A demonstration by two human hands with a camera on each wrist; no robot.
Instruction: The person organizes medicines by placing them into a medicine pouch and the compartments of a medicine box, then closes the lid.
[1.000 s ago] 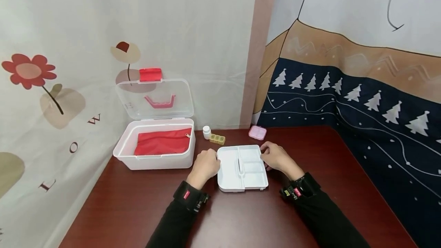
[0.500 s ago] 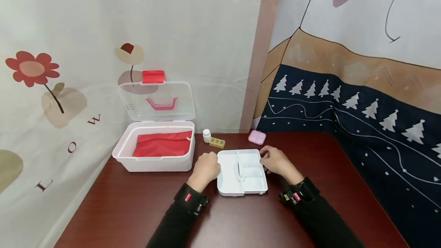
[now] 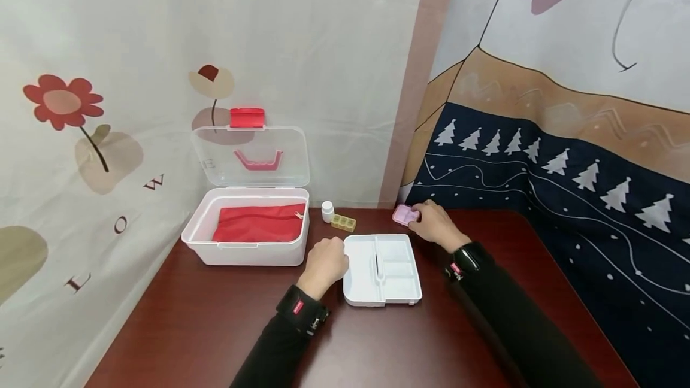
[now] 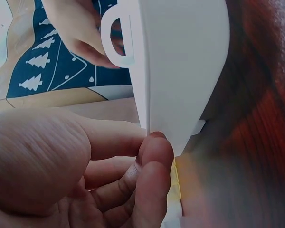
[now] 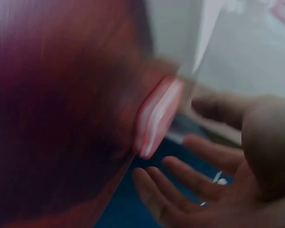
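A white divided tray (image 3: 358,283) with a raised handle lies on the table. My left hand (image 3: 325,262) holds its left edge; in the left wrist view the thumb and curled fingers (image 4: 154,149) meet at the tray's rim. Farther back, my right hand (image 3: 438,226) reaches to a small pink pill case (image 3: 402,215), overlapping its right side in the head view. In the blurred right wrist view, the spread fingers (image 5: 180,173) stand around the pink case with a gap.
A clear-lidded white storage box (image 3: 245,254) stands open at the left, with a red zip pouch (image 3: 259,223) inside. Behind the tray are a small white bottle (image 3: 327,212) and a yellow pill organizer (image 3: 343,223). Printed cloth walls (image 3: 345,76) border the table's back.
My right hand has left the tray's right edge and moved back to the pink pill case. The left hand stays at the tray's left edge. The head view has shifted slightly.
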